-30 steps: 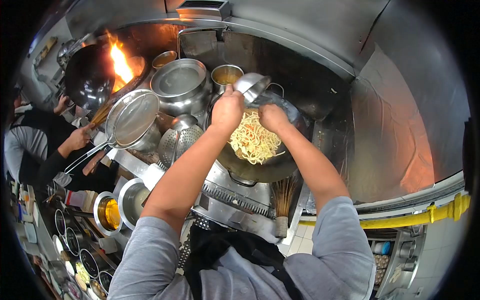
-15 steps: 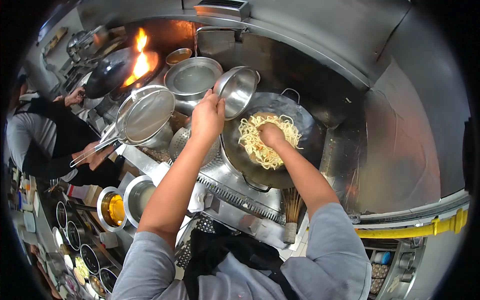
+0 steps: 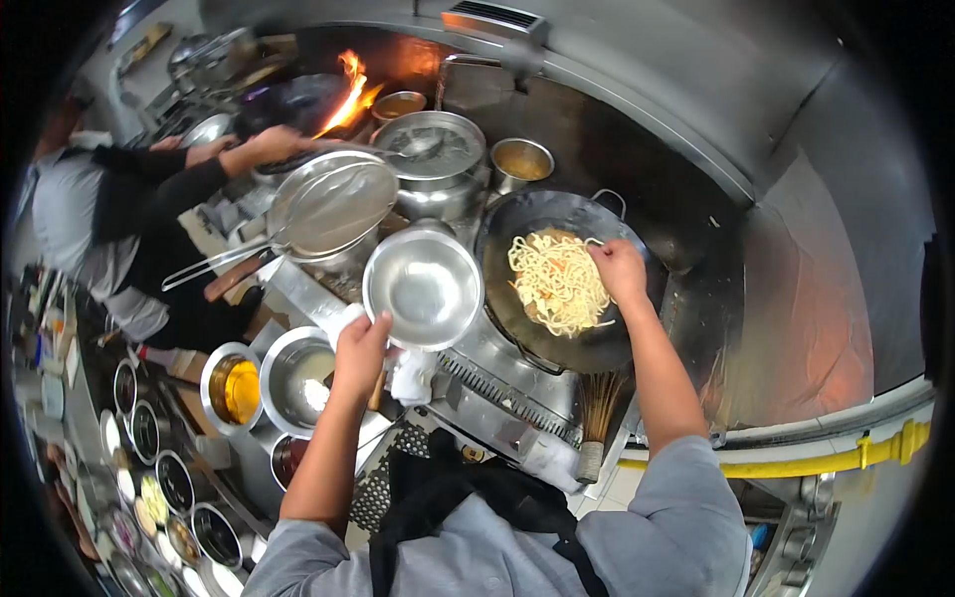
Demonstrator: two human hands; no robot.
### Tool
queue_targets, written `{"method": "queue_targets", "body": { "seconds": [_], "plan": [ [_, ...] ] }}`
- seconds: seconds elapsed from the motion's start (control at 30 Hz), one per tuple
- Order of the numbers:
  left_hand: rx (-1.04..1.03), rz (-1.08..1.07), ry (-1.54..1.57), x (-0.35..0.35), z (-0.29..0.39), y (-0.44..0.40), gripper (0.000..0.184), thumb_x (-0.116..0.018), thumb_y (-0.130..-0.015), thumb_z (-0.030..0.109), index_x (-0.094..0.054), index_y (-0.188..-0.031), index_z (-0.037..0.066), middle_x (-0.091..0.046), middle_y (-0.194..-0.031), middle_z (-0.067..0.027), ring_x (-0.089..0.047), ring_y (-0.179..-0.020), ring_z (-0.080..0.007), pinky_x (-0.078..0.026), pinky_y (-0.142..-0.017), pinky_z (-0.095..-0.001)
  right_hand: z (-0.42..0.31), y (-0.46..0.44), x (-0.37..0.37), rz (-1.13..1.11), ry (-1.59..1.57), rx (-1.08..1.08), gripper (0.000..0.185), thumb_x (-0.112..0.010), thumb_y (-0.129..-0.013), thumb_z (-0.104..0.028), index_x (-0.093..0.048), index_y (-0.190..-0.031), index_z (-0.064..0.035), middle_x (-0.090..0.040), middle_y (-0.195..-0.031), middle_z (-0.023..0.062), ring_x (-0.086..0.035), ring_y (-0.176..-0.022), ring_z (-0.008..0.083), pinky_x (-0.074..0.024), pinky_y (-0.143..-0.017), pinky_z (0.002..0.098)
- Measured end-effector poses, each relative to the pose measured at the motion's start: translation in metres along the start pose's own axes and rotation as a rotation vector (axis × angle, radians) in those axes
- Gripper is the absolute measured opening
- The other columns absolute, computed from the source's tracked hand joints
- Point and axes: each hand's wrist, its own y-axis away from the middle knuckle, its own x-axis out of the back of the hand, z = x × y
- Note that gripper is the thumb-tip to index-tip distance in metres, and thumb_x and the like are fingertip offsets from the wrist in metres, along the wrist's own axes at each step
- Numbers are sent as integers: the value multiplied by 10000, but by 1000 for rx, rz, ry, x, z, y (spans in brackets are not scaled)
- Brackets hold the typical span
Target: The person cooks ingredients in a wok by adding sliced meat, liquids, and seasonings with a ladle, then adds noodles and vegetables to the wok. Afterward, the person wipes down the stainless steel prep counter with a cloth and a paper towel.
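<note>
My left hand [image 3: 360,353] grips the rim of a steel bowl [image 3: 423,289], which is tilted so its bare inside shows. Thick pale noodles [image 3: 557,284] lie heaped in the black wok [image 3: 507,313], with bits of orange and green among them. At the right edge of that heap, my right hand [image 3: 620,271] has its fingers pinched together, apparently on a noodle end; the fingertips are partly hidden.
A co-worker [image 3: 119,219] stands left, near a burner flame [image 3: 353,95]. A strainer [image 3: 333,204] lies left of the bowl, beside a large pot [image 3: 433,179]. A bamboo brush [image 3: 594,418] rests before the wok; an oil bowl [image 3: 232,388] stands lower left.
My left hand has brought the bowl away from the wok, left and toward me. My right hand has shifted from the noodles' middle to their right edge. The co-worker's arm now reaches toward the large pot.
</note>
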Motion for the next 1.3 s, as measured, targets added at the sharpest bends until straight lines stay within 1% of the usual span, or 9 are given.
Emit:
{"method": "queue_targets", "body": {
  "seconds": [0.07, 0.2, 0.27, 0.4, 0.53, 0.77, 0.87, 1.1, 1.3],
  "plan": [
    [222, 39, -115, 45, -40, 44, 261, -530, -963, 222, -611, -939, -25, -615, -788, -60, -610, -655, -142, -556, -586, -273, -14, 39, -4, 386, -119, 213, 190, -709, -760, -176, -657, -845, -13, -649, -791, 138, -620, -779, 331, -492, -716, 420],
    [232, 180, 161, 83, -88, 177, 239, -531, -960, 206, -622, -975, -14, -659, -889, -76, -639, -745, -153, -559, -660, -296, -69, 140, 11, -333, -743, -155, 159, -704, -792, -101, -626, -830, 33, -648, -838, 85, -573, -707, 131, -472, -642, 276],
    [207, 266, 97, 96, -113, 241, 251, -541, -957, 219, -628, -1003, -13, -662, -905, -58, -634, -775, -137, -543, -692, -299, -90, 201, -9, -574, -905, -3, 133, -680, -830, -97, -673, -934, -15, -626, -770, 12, -537, -638, 58, -448, -579, 237],
    [49, 429, 110, 69, -131, 362, 268, -552, -956, 240, -636, -1011, -8, -670, -842, -42, -619, -731, -114, -532, -678, -271, -151, 305, 5, -868, -682, 569, 212, -682, -834, -189, -686, -952, -13, -659, -889, 125, -617, -765, 216, -489, -697, 304],
    [153, 595, 138, 31, -169, 460, 274, -554, -956, 244, -638, -1036, -4, -675, -866, -52, -628, -750, -113, -552, -632, -278, -163, 408, 12, -1082, -577, 624, 282, -622, -895, -226, -622, -754, 18, -630, -674, 66, -568, -585, 138, -448, -561, 282],
    [215, 714, 236, 28, -217, 621, 277, -548, -960, 265, -645, -1068, 29, -656, -918, -22, -620, -791, -98, -560, -683, -277, -179, 534, 19, -1685, -897, 83, 169, -602, -891, -103, -583, -774, 17, -623, -685, 110, -601, -541, 170, -539, -524, 289],
    [138, 829, 289, 35, -229, 679, 324, -558, -950, 303, -646, -1015, -1, -650, -854, -50, -613, -728, -107, -543, -619, -264, -228, 579, 31, -1764, -847, 172, 177, -600, -893, -102, -579, -772, 26, -622, -686, 104, -611, -553, 173, -540, -532, 283],
    [64, 1153, 297, 115, -257, 841, 413, -591, -930, 322, -549, -1191, 5, -599, -1109, -105, -582, -1030, -180, -514, -849, -324, -468, 754, 78, -1708, -916, 584, 200, -620, -897, -134, -606, -756, 8, -623, -736, 75, -602, -605, 151, -526, -563, 274],
    [25, 1094, 120, 176, -264, 981, 447, -672, -880, 264, -547, -1239, 29, -594, -1184, -86, -547, -1112, -168, -449, -944, -306, -703, 982, 93, -1995, -1081, 359, 211, -602, -886, -112, -536, -948, 80, -633, -830, 164, -649, -649, 255, -538, -537, 321]
  ]
}}
